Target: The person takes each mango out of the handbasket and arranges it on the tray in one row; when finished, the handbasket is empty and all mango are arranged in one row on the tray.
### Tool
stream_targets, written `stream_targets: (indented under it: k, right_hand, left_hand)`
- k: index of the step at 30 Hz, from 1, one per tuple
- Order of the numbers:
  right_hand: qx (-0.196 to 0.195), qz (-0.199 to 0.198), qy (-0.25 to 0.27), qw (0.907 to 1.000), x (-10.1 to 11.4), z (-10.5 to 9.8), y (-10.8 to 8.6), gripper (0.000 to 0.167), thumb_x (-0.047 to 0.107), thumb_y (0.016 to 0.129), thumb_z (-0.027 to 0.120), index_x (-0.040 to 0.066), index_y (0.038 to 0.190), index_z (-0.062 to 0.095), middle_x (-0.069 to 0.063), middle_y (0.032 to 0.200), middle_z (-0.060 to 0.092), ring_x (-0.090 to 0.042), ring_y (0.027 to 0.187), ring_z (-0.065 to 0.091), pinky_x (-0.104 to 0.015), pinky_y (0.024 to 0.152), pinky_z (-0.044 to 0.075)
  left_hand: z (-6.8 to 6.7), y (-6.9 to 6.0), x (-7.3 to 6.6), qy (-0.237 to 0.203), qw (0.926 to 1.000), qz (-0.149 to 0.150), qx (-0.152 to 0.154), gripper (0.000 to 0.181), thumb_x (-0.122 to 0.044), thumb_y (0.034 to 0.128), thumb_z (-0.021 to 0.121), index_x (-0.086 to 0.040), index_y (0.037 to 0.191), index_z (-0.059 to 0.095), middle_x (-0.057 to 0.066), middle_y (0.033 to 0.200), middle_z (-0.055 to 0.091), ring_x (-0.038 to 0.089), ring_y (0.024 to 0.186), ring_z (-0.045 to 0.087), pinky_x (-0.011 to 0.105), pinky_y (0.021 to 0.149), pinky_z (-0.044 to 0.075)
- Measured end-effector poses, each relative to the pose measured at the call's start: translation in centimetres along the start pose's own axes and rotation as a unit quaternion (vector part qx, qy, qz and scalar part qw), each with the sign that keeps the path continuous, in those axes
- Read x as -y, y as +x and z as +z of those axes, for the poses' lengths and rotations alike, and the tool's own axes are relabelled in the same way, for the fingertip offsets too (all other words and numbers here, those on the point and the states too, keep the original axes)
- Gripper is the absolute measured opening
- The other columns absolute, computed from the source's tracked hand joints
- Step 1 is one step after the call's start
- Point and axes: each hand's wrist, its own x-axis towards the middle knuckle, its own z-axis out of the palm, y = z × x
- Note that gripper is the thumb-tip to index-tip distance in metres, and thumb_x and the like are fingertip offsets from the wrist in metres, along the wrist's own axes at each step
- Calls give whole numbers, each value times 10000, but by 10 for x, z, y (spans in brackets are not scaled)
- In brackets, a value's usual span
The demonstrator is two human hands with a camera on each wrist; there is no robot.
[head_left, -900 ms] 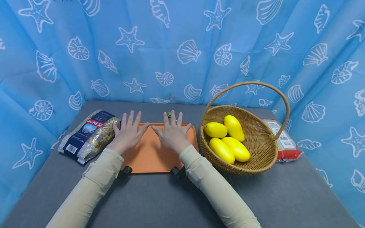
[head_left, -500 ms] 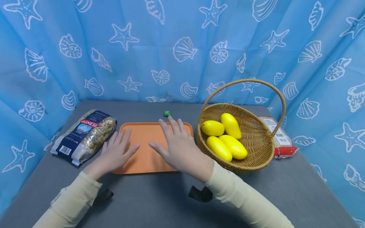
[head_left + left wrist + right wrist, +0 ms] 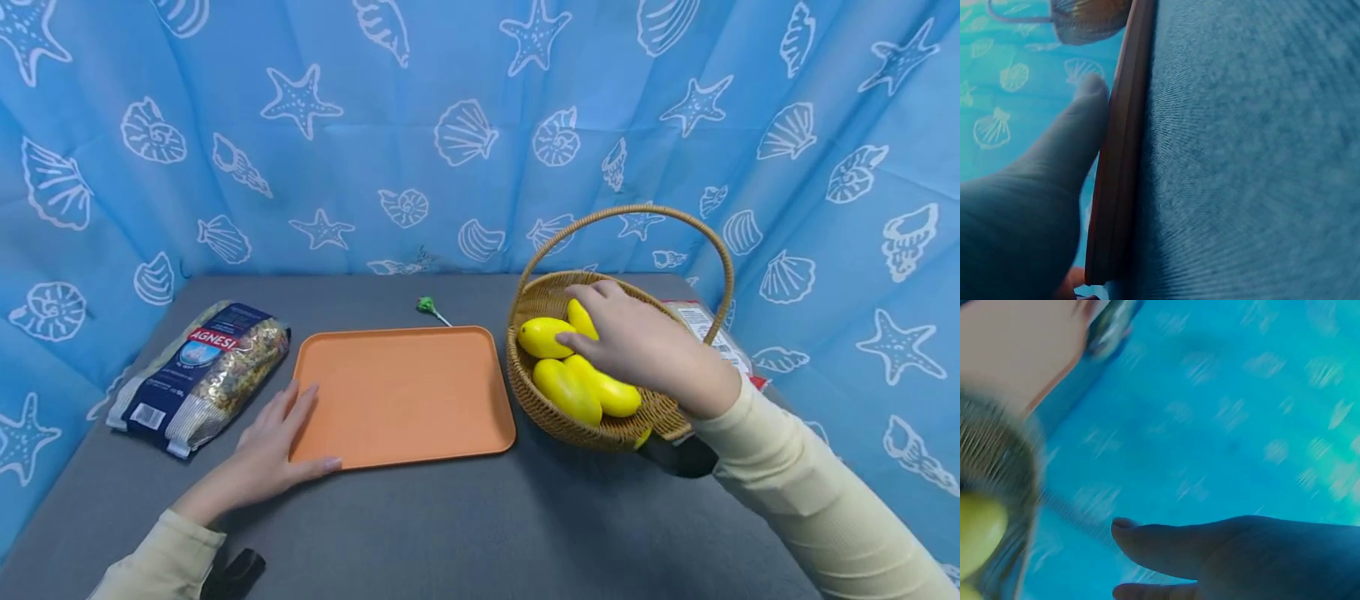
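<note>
My left hand (image 3: 258, 458) rests at the near left corner of an orange tray (image 3: 405, 400), fingers on its left rim and thumb along the front edge. In the left wrist view the straight thumb (image 3: 1079, 134) lies beside the tray's side wall (image 3: 1119, 144). My right hand (image 3: 637, 337) hovers over the wicker basket (image 3: 531, 404), under its arched handle. Its thumb points at the yellow mangoes (image 3: 567, 390) inside; the hand partly hides one of them. The right wrist view, blurred, has thumb and finger apart, with a mango (image 3: 979, 531) at the left.
A bag of Agnesi pasta (image 3: 202, 367) lies left of the tray. Behind the tray is a green lollipop (image 3: 426, 306) with a white stick. Another bag (image 3: 716, 329) with a white label lies behind the basket. A blue curtain (image 3: 375, 150) borders the grey table (image 3: 420, 533).
Both hands were spread above the tray. My right hand has moved right to the basket, while my left has come back and left to the tray's near corner.
</note>
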Motion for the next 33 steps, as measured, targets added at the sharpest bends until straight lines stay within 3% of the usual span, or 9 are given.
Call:
stream_targets:
  k: [5,9,13,19,27,33]
  right_hand:
    - [676,-52,-227,9974,-51,-3,48,622,291,984,526,-47,1457,303,-364,1431,295,-500,1277,381,-608,1003,378]
    - [1099,-239,-258,9933,-79,8,79,604,229,984,526,-19,1479,283,-366,1467,229,-510,1318,324,-619,1027,350]
    - [1449,-321,-199,9887,-95,20,97,581,162,979,527,23,1490,287,-355,1490,193,-521,1338,278,-632,1019,349]
    - [1609,-335,-175,9862,-106,28,110,567,115,944,583,38,1461,361,-311,1507,239,-511,1386,175,-639,1057,292]
    - [1605,-733,-285,9839,-106,31,115,534,39,907,597,22,1415,437,-291,1426,396,-492,1312,344,-600,1042,348]
    - [1719,-593,-314,9828,-103,31,118,575,40,865,641,45,1408,452,-277,1385,425,-469,1258,405,-604,1004,385]
  left_hand:
    - [-2,0,5,163,9993,-293,149,1104,-694,753,638,-108,1542,135,310,1551,75,570,1348,152,778,926,209]
    - [3,-2,9,274,9996,-113,42,1089,-680,757,645,-125,1544,138,296,1551,107,554,1345,188,756,908,245]
    - [9,-6,13,289,9995,-68,67,1092,-696,752,637,-146,1548,129,271,1560,103,533,1359,182,735,915,248]
    - [9,-6,12,248,9995,-164,68,1132,-720,740,628,-97,1542,129,255,1566,95,508,1370,176,706,929,251]
    - [6,-4,11,281,9993,-261,-43,1218,-732,725,632,29,1511,98,274,1560,112,467,1388,173,688,963,253]
    - [7,-3,13,402,9984,-400,20,1240,-768,720,598,45,1507,89,299,1542,146,476,1386,176,698,973,253]
